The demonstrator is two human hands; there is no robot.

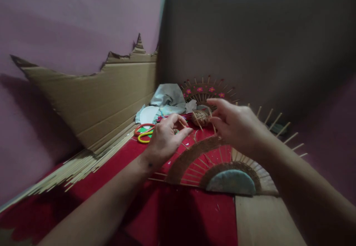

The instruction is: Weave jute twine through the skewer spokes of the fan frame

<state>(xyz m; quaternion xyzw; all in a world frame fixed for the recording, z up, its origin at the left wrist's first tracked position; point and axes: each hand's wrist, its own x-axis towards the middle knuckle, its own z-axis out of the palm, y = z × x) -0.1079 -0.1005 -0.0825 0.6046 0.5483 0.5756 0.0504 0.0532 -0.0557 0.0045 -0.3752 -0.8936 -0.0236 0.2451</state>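
Note:
A half-round woven piece (211, 164) with thin wooden spokes fanning out lies on the red cloth (178, 209); its core is a pale blue half-disc (231, 182) ringed with brown twine. My left hand (166, 139) hovers over its left edge, fingers pinched on a thin stick or strand. My right hand (236, 125) is above the top of the weave, fingers curled and pinching near a spoke; what they hold is too thin to name. A ball of brown twine (200, 117) sits just beyond both hands.
Torn cardboard (111, 94) leans on the pink wall at left, with a pile of thin sticks (83, 164) along its base. Red and yellow scissor handles (144, 131), a white paper plate (148, 114), crumpled cloth (169, 97) and a second flowered fan piece (207, 89) lie behind.

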